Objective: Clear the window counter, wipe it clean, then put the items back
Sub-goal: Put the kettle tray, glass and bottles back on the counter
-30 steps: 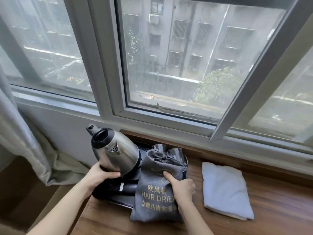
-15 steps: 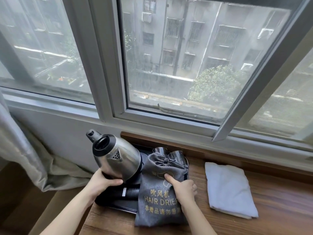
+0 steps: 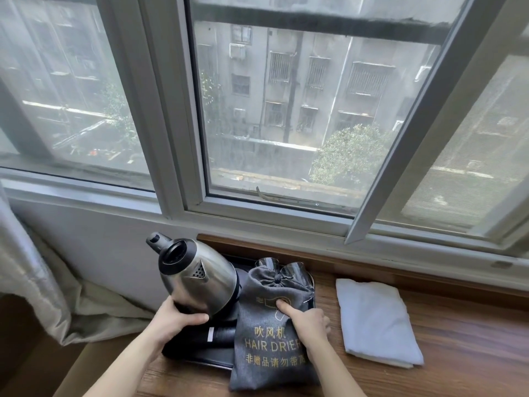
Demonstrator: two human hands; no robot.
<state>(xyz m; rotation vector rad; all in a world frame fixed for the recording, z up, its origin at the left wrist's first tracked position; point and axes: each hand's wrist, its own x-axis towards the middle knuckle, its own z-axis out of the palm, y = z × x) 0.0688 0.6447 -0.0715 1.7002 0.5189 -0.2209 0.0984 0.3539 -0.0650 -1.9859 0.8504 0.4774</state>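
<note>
A steel kettle [image 3: 197, 277] with a black rim stands on a black tray [image 3: 197, 353] at the left end of the wooden window counter [image 3: 458, 353]. My left hand [image 3: 176, 320] grips the kettle's lower side. A grey drawstring bag [image 3: 269, 333] marked HAIR DRIER lies across the tray's right part. My right hand [image 3: 307, 322] holds the bag, thumb pressed on its front. Two glasses [image 3: 289, 267] stand behind the bag, mostly hidden. A folded white cloth [image 3: 375, 322] lies on the counter to the right.
The window frame [image 3: 257, 213] runs along the back of the counter, with an open sash [image 3: 400, 156] leaning inward above its right half. A grey curtain [image 3: 37, 282] hangs at the left, pooling beside the counter's end.
Both hands keep their hold on the kettle and the bag. The camera has tilted up a little, so everything sits lower in view. Kettle and bag stay put on the tray.
</note>
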